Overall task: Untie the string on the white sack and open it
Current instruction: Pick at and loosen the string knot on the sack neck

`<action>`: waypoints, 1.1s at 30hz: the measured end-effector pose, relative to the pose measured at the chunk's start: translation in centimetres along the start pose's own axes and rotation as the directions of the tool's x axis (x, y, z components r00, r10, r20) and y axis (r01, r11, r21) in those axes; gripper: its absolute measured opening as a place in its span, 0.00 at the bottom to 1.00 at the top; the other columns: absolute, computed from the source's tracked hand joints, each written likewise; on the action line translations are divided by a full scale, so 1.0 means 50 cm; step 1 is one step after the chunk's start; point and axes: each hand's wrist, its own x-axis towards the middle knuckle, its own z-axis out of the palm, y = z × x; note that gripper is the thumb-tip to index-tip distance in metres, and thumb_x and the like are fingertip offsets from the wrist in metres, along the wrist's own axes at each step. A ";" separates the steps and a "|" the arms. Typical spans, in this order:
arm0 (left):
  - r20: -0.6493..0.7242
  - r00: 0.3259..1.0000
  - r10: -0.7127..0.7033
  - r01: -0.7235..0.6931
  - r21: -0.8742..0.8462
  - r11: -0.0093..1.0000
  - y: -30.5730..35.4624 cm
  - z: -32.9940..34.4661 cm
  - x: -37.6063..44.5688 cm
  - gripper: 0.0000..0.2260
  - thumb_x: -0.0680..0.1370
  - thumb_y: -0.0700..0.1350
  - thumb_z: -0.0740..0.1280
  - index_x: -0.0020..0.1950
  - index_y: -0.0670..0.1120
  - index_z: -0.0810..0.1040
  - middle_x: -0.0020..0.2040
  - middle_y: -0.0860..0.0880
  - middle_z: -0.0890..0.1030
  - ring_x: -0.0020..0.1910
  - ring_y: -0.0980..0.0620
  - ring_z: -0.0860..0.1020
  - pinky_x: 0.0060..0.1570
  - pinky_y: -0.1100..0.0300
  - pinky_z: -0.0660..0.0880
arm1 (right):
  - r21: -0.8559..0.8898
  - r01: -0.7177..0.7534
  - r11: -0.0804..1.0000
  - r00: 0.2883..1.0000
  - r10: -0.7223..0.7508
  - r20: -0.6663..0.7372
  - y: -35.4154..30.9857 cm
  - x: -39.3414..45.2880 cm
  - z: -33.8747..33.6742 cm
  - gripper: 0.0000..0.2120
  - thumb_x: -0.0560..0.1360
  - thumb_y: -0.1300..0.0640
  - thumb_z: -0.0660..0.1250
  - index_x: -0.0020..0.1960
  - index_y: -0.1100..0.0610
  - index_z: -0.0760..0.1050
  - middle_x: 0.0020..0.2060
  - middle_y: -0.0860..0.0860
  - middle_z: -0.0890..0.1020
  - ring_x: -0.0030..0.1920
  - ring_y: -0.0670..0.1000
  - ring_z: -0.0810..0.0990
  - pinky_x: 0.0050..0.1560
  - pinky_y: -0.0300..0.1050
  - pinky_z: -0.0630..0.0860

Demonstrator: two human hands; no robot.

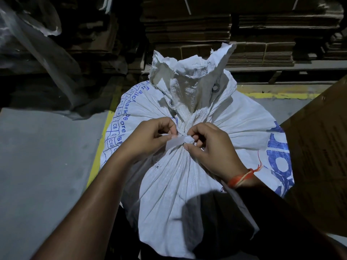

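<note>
Both hands pinch white string at sack neck: left hand, right hand. Flattened cardboard stacks at 12, cardboard sheet at 3.

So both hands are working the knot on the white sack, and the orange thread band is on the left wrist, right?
Not quite. In the head view the orange thread band is on the right wrist. The rest holds: the left hand and right hand both pinch the string tied round the white sack.
</note>
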 end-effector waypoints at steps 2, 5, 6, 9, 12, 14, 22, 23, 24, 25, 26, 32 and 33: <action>0.046 0.999 -0.002 0.002 -0.014 1.000 0.006 -0.006 -0.004 0.05 0.80 0.38 0.72 0.47 0.47 0.81 0.39 0.49 0.83 0.31 0.60 0.77 0.35 0.65 0.74 | -0.014 0.011 1.000 1.000 -0.010 0.026 0.003 0.002 -0.001 0.10 0.72 0.58 0.76 0.49 0.50 0.78 0.43 0.46 0.77 0.39 0.46 0.78 0.40 0.37 0.75; 0.086 0.996 0.015 -0.012 -0.032 0.999 0.012 -0.010 -0.009 0.03 0.81 0.38 0.72 0.48 0.45 0.81 0.41 0.38 0.83 0.32 0.47 0.78 0.34 0.61 0.75 | -0.028 0.015 0.999 0.999 -0.013 0.052 0.003 0.005 -0.001 0.10 0.72 0.59 0.76 0.49 0.50 0.78 0.43 0.44 0.76 0.39 0.44 0.77 0.40 0.31 0.71; 0.091 0.996 0.016 -0.012 -0.049 0.999 0.012 -0.010 -0.010 0.03 0.81 0.37 0.72 0.48 0.44 0.81 0.42 0.35 0.83 0.32 0.46 0.78 0.33 0.61 0.75 | -0.024 0.013 1.000 0.998 -0.012 0.054 0.003 0.005 0.000 0.10 0.71 0.59 0.76 0.49 0.50 0.78 0.43 0.44 0.76 0.39 0.44 0.77 0.40 0.30 0.71; 0.075 0.997 0.006 0.000 -0.078 0.997 0.010 -0.008 -0.010 0.03 0.81 0.38 0.72 0.48 0.43 0.81 0.41 0.33 0.83 0.31 0.42 0.78 0.33 0.60 0.75 | -0.010 0.013 1.000 0.999 -0.012 0.052 0.002 0.006 0.001 0.10 0.71 0.60 0.76 0.49 0.50 0.78 0.43 0.43 0.76 0.40 0.44 0.77 0.41 0.31 0.72; 0.028 1.000 0.007 -0.006 -0.039 0.999 -0.001 -0.003 -0.005 0.03 0.81 0.41 0.72 0.50 0.48 0.84 0.44 0.44 0.87 0.44 0.40 0.84 0.42 0.59 0.77 | -0.001 0.013 1.000 0.999 -0.013 0.043 0.003 0.006 0.002 0.10 0.71 0.60 0.76 0.49 0.51 0.78 0.42 0.43 0.76 0.39 0.44 0.76 0.40 0.30 0.70; 0.016 1.000 -0.004 0.004 -0.011 1.000 -0.005 0.003 -0.001 0.03 0.81 0.43 0.72 0.51 0.50 0.86 0.46 0.47 0.88 0.46 0.46 0.85 0.44 0.59 0.78 | 0.007 0.010 1.000 0.999 -0.010 0.034 0.002 0.005 0.002 0.10 0.71 0.61 0.76 0.49 0.51 0.79 0.42 0.43 0.76 0.39 0.44 0.76 0.40 0.30 0.70; 0.006 1.000 0.016 -0.016 0.077 0.997 0.004 0.010 0.006 0.03 0.80 0.42 0.73 0.49 0.49 0.86 0.46 0.52 0.88 0.46 0.59 0.83 0.50 0.57 0.78 | 0.023 -0.001 1.000 1.000 0.000 0.006 -0.003 -0.001 0.000 0.11 0.70 0.62 0.77 0.50 0.52 0.81 0.41 0.43 0.78 0.40 0.42 0.78 0.41 0.28 0.71; 0.009 1.000 0.017 -0.018 0.085 0.996 0.005 0.010 0.006 0.03 0.80 0.42 0.73 0.49 0.49 0.86 0.46 0.52 0.88 0.46 0.58 0.83 0.50 0.57 0.78 | 0.022 0.000 1.000 1.000 0.000 0.005 -0.003 -0.002 -0.001 0.11 0.70 0.62 0.77 0.50 0.52 0.81 0.41 0.43 0.78 0.41 0.42 0.78 0.41 0.28 0.71; 0.011 1.000 0.018 -0.019 0.093 0.995 0.005 0.010 0.007 0.03 0.80 0.42 0.73 0.49 0.49 0.86 0.45 0.52 0.88 0.46 0.57 0.83 0.49 0.57 0.78 | 0.021 -0.001 1.000 1.000 0.000 0.003 -0.003 -0.002 -0.001 0.11 0.70 0.62 0.77 0.49 0.52 0.81 0.41 0.43 0.78 0.41 0.42 0.78 0.41 0.28 0.71; 0.011 1.000 0.018 -0.019 0.100 0.995 0.006 0.010 0.007 0.03 0.80 0.42 0.73 0.49 0.49 0.86 0.45 0.52 0.88 0.45 0.57 0.83 0.48 0.57 0.77 | 0.022 -0.003 1.000 1.000 0.003 0.003 -0.003 -0.002 -0.002 0.11 0.70 0.62 0.77 0.49 0.52 0.82 0.41 0.43 0.78 0.40 0.42 0.78 0.41 0.28 0.70; 0.009 1.000 0.019 -0.020 0.107 0.994 0.007 0.010 0.007 0.03 0.80 0.42 0.73 0.49 0.49 0.86 0.45 0.52 0.87 0.45 0.58 0.82 0.47 0.59 0.76 | 0.024 -0.005 1.000 1.000 0.005 0.003 -0.003 -0.002 -0.002 0.11 0.70 0.62 0.77 0.49 0.52 0.82 0.40 0.43 0.78 0.40 0.42 0.78 0.41 0.28 0.70; -0.012 1.000 0.009 -0.008 0.103 0.995 0.012 0.011 0.008 0.05 0.81 0.40 0.71 0.50 0.48 0.87 0.44 0.49 0.87 0.43 0.56 0.82 0.42 0.62 0.74 | 0.133 -0.092 0.987 0.982 0.112 -0.150 -0.007 -0.020 0.022 0.11 0.70 0.58 0.79 0.49 0.53 0.80 0.41 0.48 0.81 0.40 0.47 0.78 0.41 0.35 0.77; -0.005 1.000 0.008 -0.008 0.101 0.995 0.011 0.011 0.008 0.05 0.81 0.40 0.71 0.50 0.48 0.87 0.44 0.49 0.87 0.42 0.54 0.82 0.42 0.61 0.74 | 0.142 -0.112 0.984 0.975 0.136 -0.174 -0.009 -0.024 0.028 0.11 0.69 0.56 0.79 0.48 0.52 0.80 0.40 0.48 0.81 0.39 0.47 0.78 0.41 0.35 0.77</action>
